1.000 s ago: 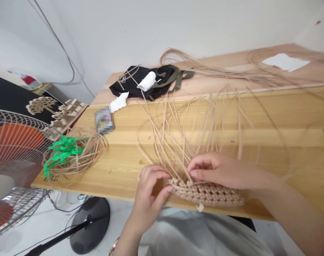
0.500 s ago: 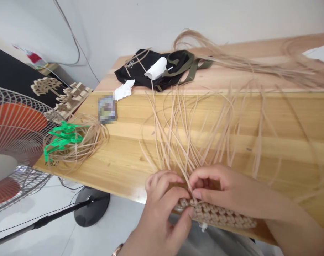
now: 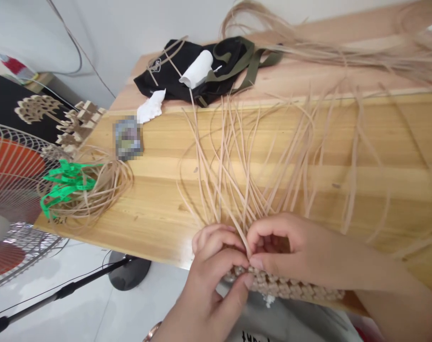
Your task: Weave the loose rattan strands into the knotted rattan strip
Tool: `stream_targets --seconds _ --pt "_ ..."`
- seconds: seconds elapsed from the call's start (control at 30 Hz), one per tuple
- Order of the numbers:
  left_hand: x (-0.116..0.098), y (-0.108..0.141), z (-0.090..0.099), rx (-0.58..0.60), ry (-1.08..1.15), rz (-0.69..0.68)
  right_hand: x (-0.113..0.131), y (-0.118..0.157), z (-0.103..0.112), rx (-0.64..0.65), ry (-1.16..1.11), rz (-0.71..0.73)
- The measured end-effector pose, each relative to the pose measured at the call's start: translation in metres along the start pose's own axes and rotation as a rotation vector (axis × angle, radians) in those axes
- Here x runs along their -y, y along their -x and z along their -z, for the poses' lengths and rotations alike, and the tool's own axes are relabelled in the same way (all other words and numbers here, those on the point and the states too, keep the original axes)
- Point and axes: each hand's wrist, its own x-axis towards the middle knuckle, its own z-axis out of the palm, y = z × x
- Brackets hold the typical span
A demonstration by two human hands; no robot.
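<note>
A braided tan strip of weaving (image 3: pixel 290 288) lies along the table's near edge, its long loose strands (image 3: pixel 237 180) fanning away over the wood. My left hand (image 3: pixel 219 270) pinches the weaving's left end between thumb and forefinger. Close beside it, my right hand (image 3: pixel 283 242) has thumb and forefinger closed on a strand (image 3: pixel 243 237) at the weave's upper edge. The curled fingers partly hide the spot where the strand enters the weave. A small white tuft (image 3: pixel 268 300) hangs below the strip.
A bundle of strands with green ties (image 3: pixel 71 180) lies at the table's left end, near a fan (image 3: pixel 16 190). At the back are a black bag (image 3: pixel 183 66), a white paper roll (image 3: pixel 198 68), crumpled paper (image 3: pixel 152 105) and more long strands (image 3: pixel 319 54). A blurred square item (image 3: pixel 127 137) sits left.
The view has shifted, so the bag and fan appear farther left. Both hands keep their grip, with the right thumb and forefinger slightly nearer the left hand.
</note>
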Motion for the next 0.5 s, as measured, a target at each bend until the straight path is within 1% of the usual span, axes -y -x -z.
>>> stream_targets --seconds 0.17,0.33,0.4,0.5 --pt "0.0014 -0.0012 -0.0023 -0.036 0.041 0.003 -0.0016 -0.0024 -0.0033 -0.024 -0.035 0.018" --pt "0.0018 -0.0019 -0.0022 -0.046 0.054 0.012 -0.002 -0.0018 -0.0065 -0.079 0.025 0.026" --pt "0.0015 -0.0031 -0.0001 -0.037 0.045 0.015 -0.0008 -0.0001 -0.0076 -0.111 0.082 0.022" --pt "0.0022 -0.0051 0.005 0.021 0.04 0.002 0.0022 0.0046 -0.0084 -0.14 0.167 0.02"
